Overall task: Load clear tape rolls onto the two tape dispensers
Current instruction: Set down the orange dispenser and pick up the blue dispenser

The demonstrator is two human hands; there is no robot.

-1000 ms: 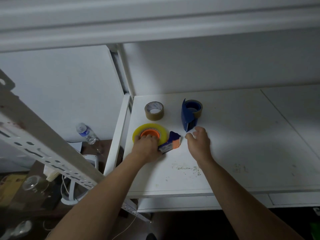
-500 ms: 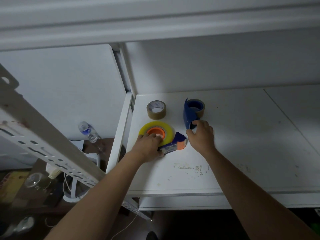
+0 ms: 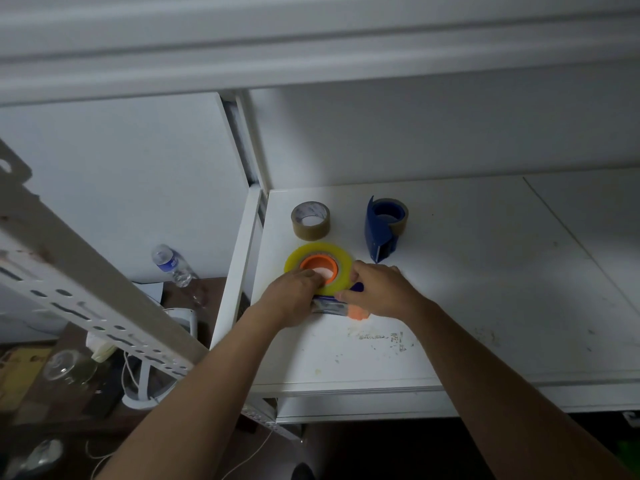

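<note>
1. Left hand (image 3: 296,294): bare, with no glove, ring or wrist strap visible.
2. Left forearm (image 3: 194,386): bare along its whole visible length; it enters the view from 7 o'clock. No sleeve edge shows before the frame border.
3. Right hand (image 3: 379,289): bare, with no glove, ring or wrist strap visible.
4. Right forearm (image 3: 485,372): bare along its whole visible length; it enters the view from 5 o'clock. No sleeve edge shows before the frame border.
</note>
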